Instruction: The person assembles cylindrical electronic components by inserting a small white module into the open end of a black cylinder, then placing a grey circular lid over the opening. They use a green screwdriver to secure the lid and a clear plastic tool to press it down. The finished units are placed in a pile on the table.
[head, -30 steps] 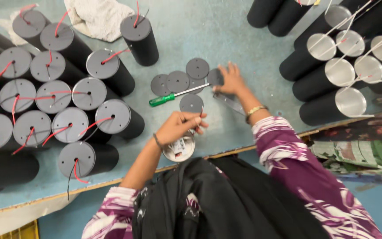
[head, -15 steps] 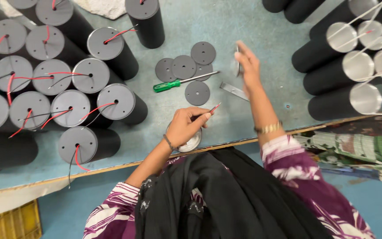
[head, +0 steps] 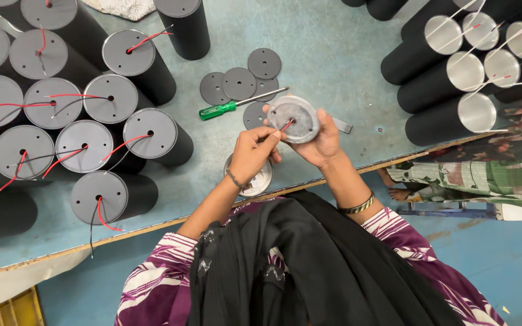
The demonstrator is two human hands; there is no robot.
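Bright, even overhead light, soft short shadows beside the black cylinders (head: 164, 142) on the desk (head: 327, 54), mild glare on silver caps (head: 477, 113), sharp focus throughout, slight wide-angle bending at edges

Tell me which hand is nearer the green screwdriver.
Left. The left hand is just below-right of the green screwdriver; the right hand, holding the grey disc, is farther right.

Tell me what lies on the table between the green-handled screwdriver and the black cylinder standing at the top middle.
In the head view, only bare blue table lies between the screwdriver and the black cylinder; the loose grey discs sit just right of that stretch.
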